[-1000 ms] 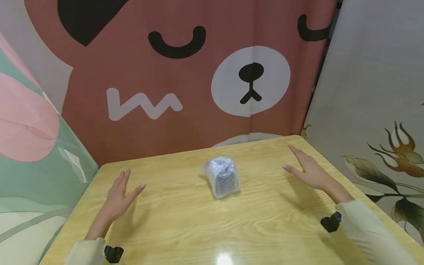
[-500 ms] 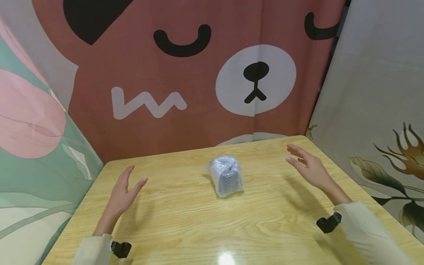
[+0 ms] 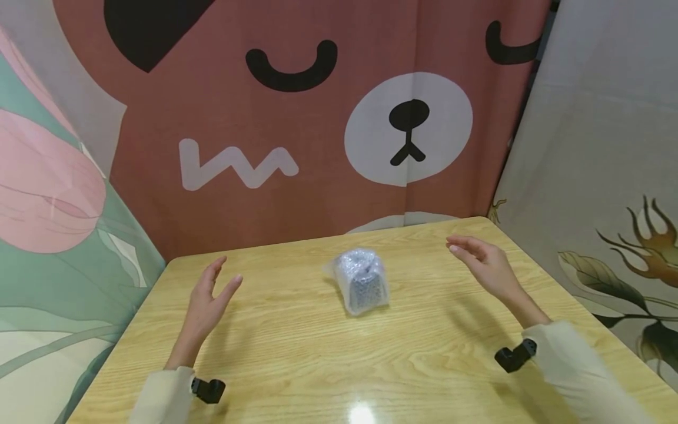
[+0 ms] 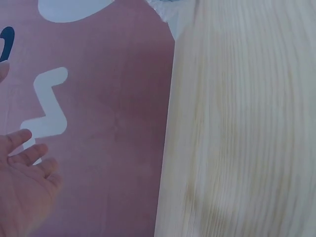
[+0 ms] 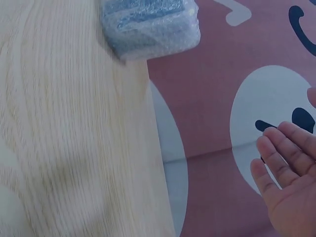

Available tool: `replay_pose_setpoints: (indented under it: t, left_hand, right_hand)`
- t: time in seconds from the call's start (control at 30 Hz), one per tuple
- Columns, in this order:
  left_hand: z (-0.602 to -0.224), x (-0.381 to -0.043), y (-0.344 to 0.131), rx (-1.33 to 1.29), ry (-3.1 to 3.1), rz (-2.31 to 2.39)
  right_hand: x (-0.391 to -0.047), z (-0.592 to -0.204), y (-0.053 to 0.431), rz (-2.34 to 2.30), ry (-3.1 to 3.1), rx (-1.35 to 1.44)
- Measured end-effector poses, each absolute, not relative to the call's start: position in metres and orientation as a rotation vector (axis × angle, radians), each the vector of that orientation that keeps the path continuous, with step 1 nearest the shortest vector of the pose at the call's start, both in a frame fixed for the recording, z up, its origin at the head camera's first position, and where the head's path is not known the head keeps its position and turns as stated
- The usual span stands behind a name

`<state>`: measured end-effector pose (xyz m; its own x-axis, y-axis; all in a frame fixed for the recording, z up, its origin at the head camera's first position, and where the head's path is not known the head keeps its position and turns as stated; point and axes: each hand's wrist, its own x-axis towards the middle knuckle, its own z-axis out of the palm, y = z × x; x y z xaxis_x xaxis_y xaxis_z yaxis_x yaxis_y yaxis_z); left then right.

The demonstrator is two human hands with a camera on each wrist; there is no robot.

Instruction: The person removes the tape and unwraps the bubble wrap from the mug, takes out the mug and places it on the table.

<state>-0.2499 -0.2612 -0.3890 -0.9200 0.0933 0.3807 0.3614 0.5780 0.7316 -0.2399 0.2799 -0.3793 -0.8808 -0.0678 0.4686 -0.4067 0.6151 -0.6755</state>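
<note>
A bubble-wrapped package (image 3: 362,282) with something dark inside sits on the wooden table, a little beyond the middle. To its left, my left hand (image 3: 206,306) hovers above the tabletop with fingers relaxed and thumb apart. On the other side my right hand (image 3: 489,268) is raised at a similar height, its fingers gently bent toward the package. Both hands hold nothing and stay apart from the wrap. The right wrist view shows the package (image 5: 150,27) at the top; only a corner of the wrap (image 4: 165,9) shows in the left wrist view.
The light wooden table (image 3: 296,365) ends at a back edge against a reddish bear-face curtain (image 3: 296,129). A floral curtain (image 3: 598,147) hangs on the right and a green and pink one (image 3: 47,212) on the left. Small black cameras sit on both wrists.
Both hands have moved inward toward the package, the left one to the right and the right one slightly to the left. The right fingers have bent a little more. The package stays put.
</note>
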Motion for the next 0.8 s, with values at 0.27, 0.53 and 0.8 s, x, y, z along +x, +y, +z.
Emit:
replay_pose_setpoints:
  t: [0.27, 0.53, 0.8]
  left_hand:
    - [-0.388, -0.254, -0.253, -0.439, -2.401, -1.392]
    - [-0.383, -0.254, -0.24, -0.446, -2.307, -1.546]
    - [-0.382, -0.256, -0.226, -0.495, -2.206, -1.67]
  right_hand:
    - [-0.24, -0.374, 0.27, 1.266, -2.373, 0.405]
    - [-0.24, -0.373, 0.259, 1.316, -2.303, 0.406]
    - [-0.24, -0.374, 0.248, 1.362, -2.218, 0.465]
